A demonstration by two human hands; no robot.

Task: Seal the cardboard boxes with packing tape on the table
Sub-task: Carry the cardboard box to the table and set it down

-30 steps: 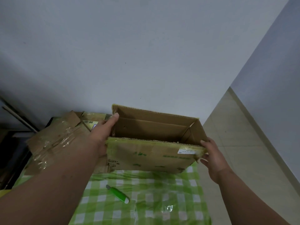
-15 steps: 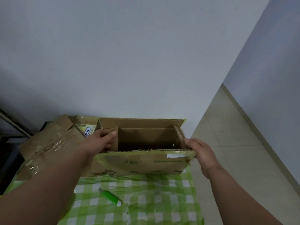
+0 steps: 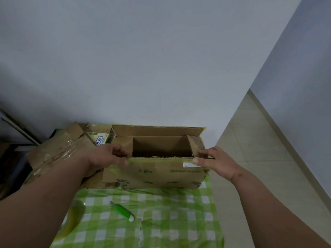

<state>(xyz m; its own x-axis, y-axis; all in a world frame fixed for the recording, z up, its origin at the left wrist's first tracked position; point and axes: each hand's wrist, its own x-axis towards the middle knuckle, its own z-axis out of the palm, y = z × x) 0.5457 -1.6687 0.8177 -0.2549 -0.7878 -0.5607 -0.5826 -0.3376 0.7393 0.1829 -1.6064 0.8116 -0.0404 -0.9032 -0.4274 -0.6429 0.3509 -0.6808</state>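
An open cardboard box (image 3: 155, 174) with green print stands on the table's far half, its top flaps up and its inside empty. My left hand (image 3: 105, 158) grips the box's near top edge at the left corner, thumb in front and fingers curled inside. My right hand (image 3: 215, 161) holds the near right corner, thumb on the front by a white label and fingers on the right end flap. A roll of clear packing tape (image 3: 70, 221) lies at the near left, partly hidden by my left forearm.
A green utility knife (image 3: 122, 211) lies on the green checked tablecloth (image 3: 170, 217) in front of the box. Flattened, taped cardboard (image 3: 59, 151) is piled to the left against the wall. The table's right edge drops to a tiled floor (image 3: 250, 158).
The box has been lowered from a tilt and now stands upright on the table. Both hands shifted from its end flaps to the near top corners.
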